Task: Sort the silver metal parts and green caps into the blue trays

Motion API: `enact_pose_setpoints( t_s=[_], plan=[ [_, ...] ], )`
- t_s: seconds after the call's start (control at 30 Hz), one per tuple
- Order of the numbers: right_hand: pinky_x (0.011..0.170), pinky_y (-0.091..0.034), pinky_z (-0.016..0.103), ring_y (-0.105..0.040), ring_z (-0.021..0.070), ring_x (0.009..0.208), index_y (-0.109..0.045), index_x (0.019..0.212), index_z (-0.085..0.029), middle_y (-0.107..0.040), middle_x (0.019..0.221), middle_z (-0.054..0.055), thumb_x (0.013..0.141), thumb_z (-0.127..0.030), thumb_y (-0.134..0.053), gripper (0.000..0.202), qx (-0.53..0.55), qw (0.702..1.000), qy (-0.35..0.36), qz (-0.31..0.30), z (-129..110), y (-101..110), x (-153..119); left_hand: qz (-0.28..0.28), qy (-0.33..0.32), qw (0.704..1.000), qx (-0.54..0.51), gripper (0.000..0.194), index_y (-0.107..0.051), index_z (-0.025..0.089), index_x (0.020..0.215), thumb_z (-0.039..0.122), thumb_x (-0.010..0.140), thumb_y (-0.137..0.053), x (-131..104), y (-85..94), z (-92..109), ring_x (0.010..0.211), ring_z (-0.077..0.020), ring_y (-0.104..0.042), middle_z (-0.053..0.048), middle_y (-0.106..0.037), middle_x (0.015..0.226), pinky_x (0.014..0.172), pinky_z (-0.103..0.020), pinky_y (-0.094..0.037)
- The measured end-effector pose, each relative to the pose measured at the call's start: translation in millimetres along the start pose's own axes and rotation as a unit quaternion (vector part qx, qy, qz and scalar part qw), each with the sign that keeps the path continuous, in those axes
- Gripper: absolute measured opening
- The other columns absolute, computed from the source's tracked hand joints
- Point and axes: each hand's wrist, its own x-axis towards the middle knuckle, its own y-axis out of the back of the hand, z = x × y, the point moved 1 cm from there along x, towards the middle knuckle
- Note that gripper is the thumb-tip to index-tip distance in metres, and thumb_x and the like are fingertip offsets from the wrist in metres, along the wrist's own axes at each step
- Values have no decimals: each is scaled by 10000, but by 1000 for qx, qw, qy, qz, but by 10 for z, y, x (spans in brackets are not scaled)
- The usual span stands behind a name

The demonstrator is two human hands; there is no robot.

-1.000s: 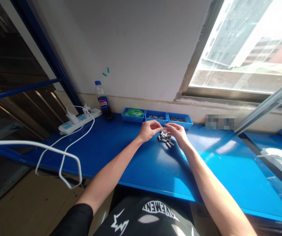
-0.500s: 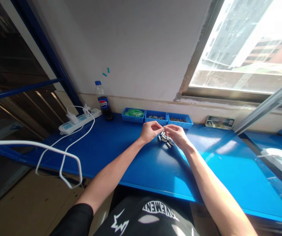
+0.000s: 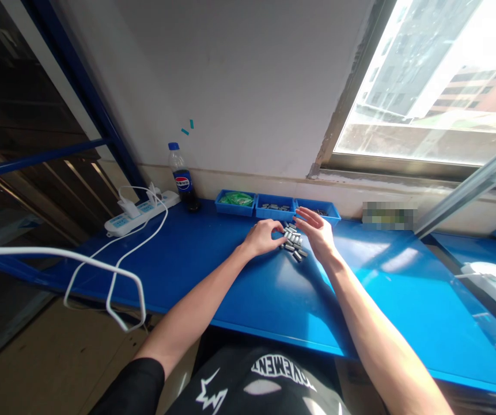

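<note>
In the head view, a pile of small metal pieces (image 3: 293, 239) lies on the blue table (image 3: 386, 305). The pieces are short and shiny, and many touch each other. The left hand (image 3: 262, 237) is at the left side of the pile. Its thumb and pointing finger are bent toward each other, with the tips right by the pieces, but I cannot tell if they pinch one. The right hand (image 3: 317, 231) is up beside the right side of the pile. Its fingers are loose and apart from the thumb side, and they point at the boxes behind the pile. Three blue boxes stand in a row there. The left box (image 3: 234, 211) has a green bag (image 3: 238, 199) in it. The middle box (image 3: 273, 214) has more little metal bits (image 3: 276, 207). The right box (image 3: 332, 219) is partly hidden by the right hand, and dark bits show inside. Well to the left of the pile and farther back, a bottle (image 3: 183, 183) with a blue cap stands upright. Farther left of the pile is a white power strip (image 3: 120, 225) with plugs in it. A blurred patch (image 3: 389, 215) is right of the pile, near the wall.
</note>
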Motion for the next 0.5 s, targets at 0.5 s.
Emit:
enact_pose_setpoints(
  t_s=[0.5],
  plan=[
    [807, -623, 381, -764, 247, 908, -737, 1180, -235, -750, 1257, 108, 758, -472, -842, 495, -48, 997, -55, -23, 44, -24, -27, -43, -4, 999, 6, 204, -762, 164, 943, 192, 745, -717, -8, -8, -49, 715, -174, -701, -64, -760, 901, 715, -273, -582]
  ],
)
